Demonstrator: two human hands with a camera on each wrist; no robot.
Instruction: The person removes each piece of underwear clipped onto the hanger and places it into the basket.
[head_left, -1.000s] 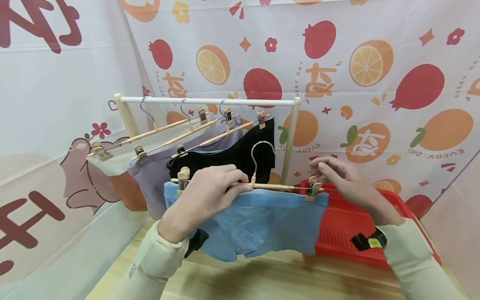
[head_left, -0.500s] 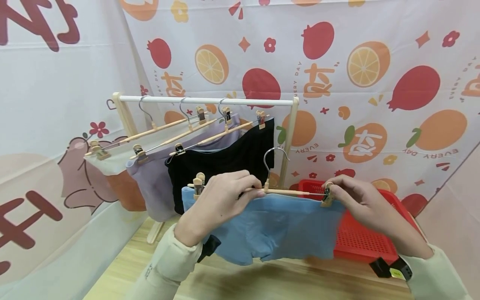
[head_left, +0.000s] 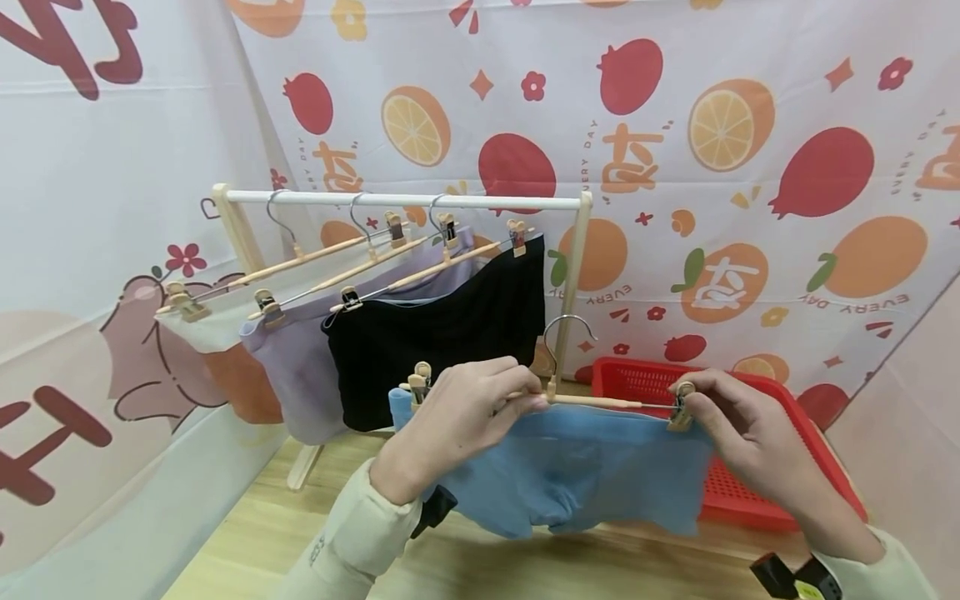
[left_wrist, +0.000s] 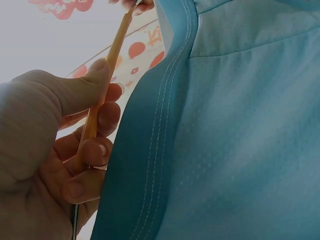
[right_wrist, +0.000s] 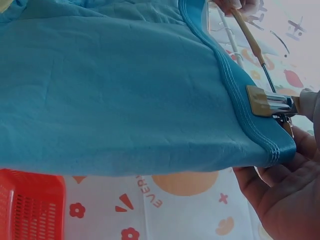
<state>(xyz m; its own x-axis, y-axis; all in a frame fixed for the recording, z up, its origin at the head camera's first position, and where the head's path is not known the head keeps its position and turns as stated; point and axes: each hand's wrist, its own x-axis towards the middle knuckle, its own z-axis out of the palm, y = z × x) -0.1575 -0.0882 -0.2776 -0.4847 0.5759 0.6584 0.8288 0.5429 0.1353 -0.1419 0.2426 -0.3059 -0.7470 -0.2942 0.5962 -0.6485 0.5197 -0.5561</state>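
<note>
A pair of light blue boxer briefs (head_left: 607,467) hangs by its waistband from a wooden clip hanger (head_left: 596,402), in front of me over the table. My left hand (head_left: 468,421) grips the hanger's bar just left of its metal hook. In the left wrist view, that hand's thumb and fingers wrap round the wooden bar (left_wrist: 117,45). At the bar's right end my right hand (head_left: 757,429) pinches the clip (head_left: 681,408) between thumb and fingers. The right wrist view has this clip (right_wrist: 260,101) clamped on the waistband's corner. Another clip (head_left: 420,383) holds the left corner.
Behind stands a rack with a white rail (head_left: 405,200). Black briefs (head_left: 442,333), lilac briefs (head_left: 288,375) and a white and orange pair (head_left: 247,375) hang from it on clip hangers. A red perforated basket (head_left: 795,400) sits at the right on the wooden table (head_left: 240,542).
Both hands and the hanger with the blue briefs have shifted right and a little down. My right hand, apart from the right clip at first, has taken hold of it.
</note>
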